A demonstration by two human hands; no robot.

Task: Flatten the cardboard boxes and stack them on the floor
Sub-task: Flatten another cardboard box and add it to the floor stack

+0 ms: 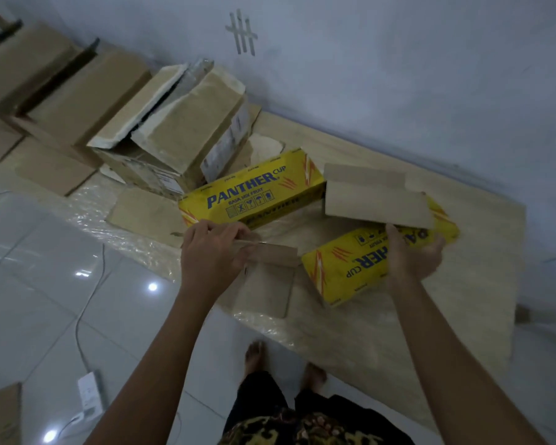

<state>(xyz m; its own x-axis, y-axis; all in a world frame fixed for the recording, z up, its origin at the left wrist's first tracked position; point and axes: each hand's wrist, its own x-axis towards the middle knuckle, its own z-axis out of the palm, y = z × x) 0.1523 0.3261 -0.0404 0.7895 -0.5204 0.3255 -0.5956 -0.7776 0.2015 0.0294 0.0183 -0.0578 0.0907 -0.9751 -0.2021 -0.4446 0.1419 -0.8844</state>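
Observation:
A yellow cardboard box [254, 191] printed PANTHER CUP is held open above the floor, its brown flaps spread out. My left hand [211, 252] pinches a brown flap [270, 252] at the near left corner. My right hand [411, 255] grips the near yellow side panel [344, 268], fingers curled over its top edge. Another brown flap [376, 200] sticks up on the far right side. Behind the yellow box stands a worn brown box [174, 136] with torn flaps, its top open.
Several brown boxes [61, 88] line the wall at the upper left. A pale mat [430, 316] under plastic film covers the floor beneath. A white power strip [89, 393] and cable lie on the tiles at the lower left. My bare feet [254, 354] stand at the mat's edge.

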